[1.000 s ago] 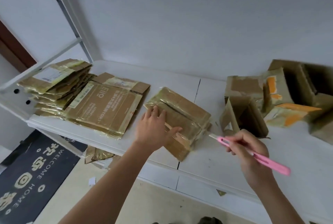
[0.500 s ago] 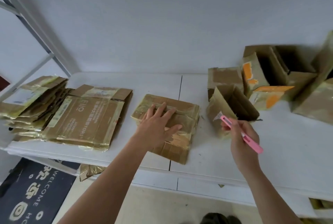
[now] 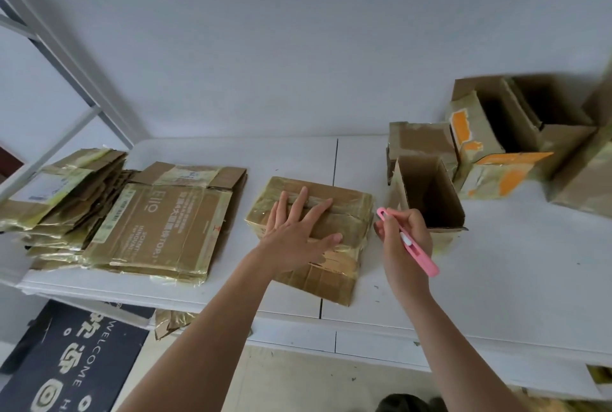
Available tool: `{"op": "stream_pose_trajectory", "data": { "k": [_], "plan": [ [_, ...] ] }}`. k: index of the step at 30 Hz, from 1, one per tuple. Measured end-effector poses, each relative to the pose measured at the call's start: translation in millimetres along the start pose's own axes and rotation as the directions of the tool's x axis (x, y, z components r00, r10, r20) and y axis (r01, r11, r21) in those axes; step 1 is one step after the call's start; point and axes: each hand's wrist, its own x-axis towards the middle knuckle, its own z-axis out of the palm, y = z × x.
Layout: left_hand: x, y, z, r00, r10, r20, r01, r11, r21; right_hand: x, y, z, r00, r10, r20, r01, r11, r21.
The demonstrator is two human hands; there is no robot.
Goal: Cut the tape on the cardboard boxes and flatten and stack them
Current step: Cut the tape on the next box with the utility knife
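Flattened cardboard box [image 3: 331,246] at table [image 3: 496,295] centre; left hand [image 3: 294,236] pressing it, fingers spread flat; right hand [image 3: 405,239] gripping pink cutter [image 3: 410,242]; likely light, springy, tape-slick; hold by edges

Camera: on my head, wide-angle.
Facing: forward and down at the table [image 3: 496,279].
Nearness: close; my forearms enter from bottom frame.
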Motion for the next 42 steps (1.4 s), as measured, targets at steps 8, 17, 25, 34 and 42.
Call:
{"op": "stream_pose_trajectory", "data": {
  "k": [8, 17, 25, 34, 42],
  "plan": [
    [2.3, -1.6, -0.1, 1.0, 0.011, 0.004, -0.011, 1.0, 0.01, 5.0, 2.6, 12.4, 1.0, -0.023, -0.012, 0.023, 0.998, -0.058],
    [3.9, 0.0, 0.6, 1.0, 0.003, -0.011, -0.002, 0.999, 0.047, 1.4, -4.5, 1.0, 0.982, -0.146, 0.118, 0.161, 0.977, -0.137],
    [2.3, -1.2, 0.9, 1.0, 0.028, 0.004, -0.028, 0.999, 0.038, -28.0, -15.7, -11.9, 0.975, -0.09, 0.203, 0.106, 0.992, -0.067],
    [3.2, -1.1, -0.8, 1.0, 0.024, -0.009, -0.024, 1.0, 0.002, -26.6, -16.3, -19.2, 0.996, -0.051, 0.071, 0.054, 0.998, -0.045],
    [3.3, -2.6, 2.5, 0.999, 0.018, -0.03, -0.018, 1.0, 0.004, 4.1, -13.0, 11.6, 0.989, -0.138, 0.057, 0.147, 0.969, -0.198]
  ]
}}
